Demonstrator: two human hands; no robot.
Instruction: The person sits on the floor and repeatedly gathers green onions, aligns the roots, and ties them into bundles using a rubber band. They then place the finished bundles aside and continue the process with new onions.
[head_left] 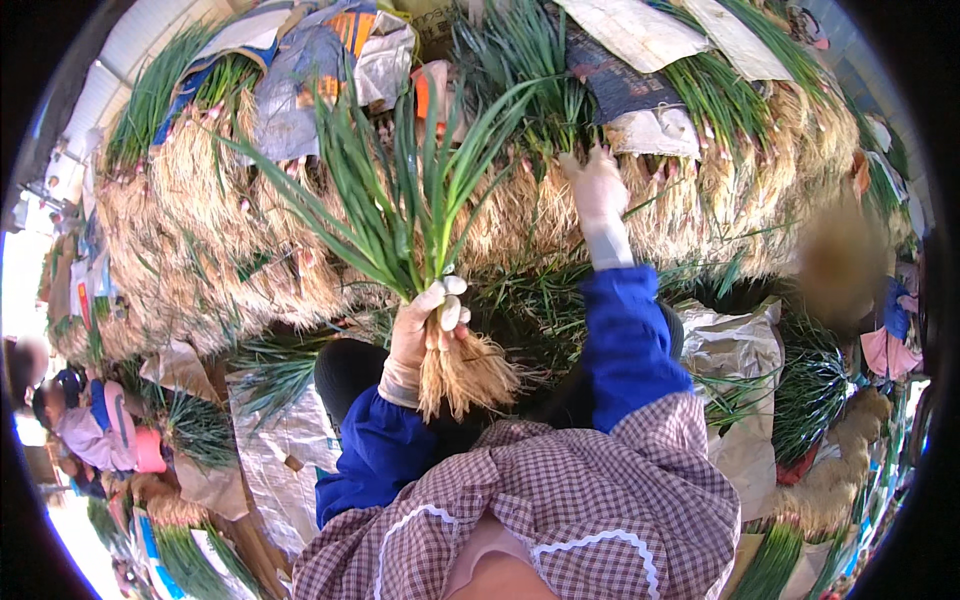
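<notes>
My left hand (425, 325), in a white glove, grips a bunch of green onions (400, 200) just above its straw-coloured roots (468, 375), leaves fanning upward. My right hand (597, 190), also gloved, reaches out to the big heap of green onions (230, 230) stacked roots-outward in front of me and touches plants at its face. Whether it has closed on any stalks is hard to tell. Blue sleeves and a checked apron (560, 500) fill the lower middle.
Grey and white sacks (320, 70) lie over the heap's top. Crumpled sheets (735, 350) and more onion bundles (815, 390) sit at the right. At the left edge another person (95, 425) in pink crouches among bundles.
</notes>
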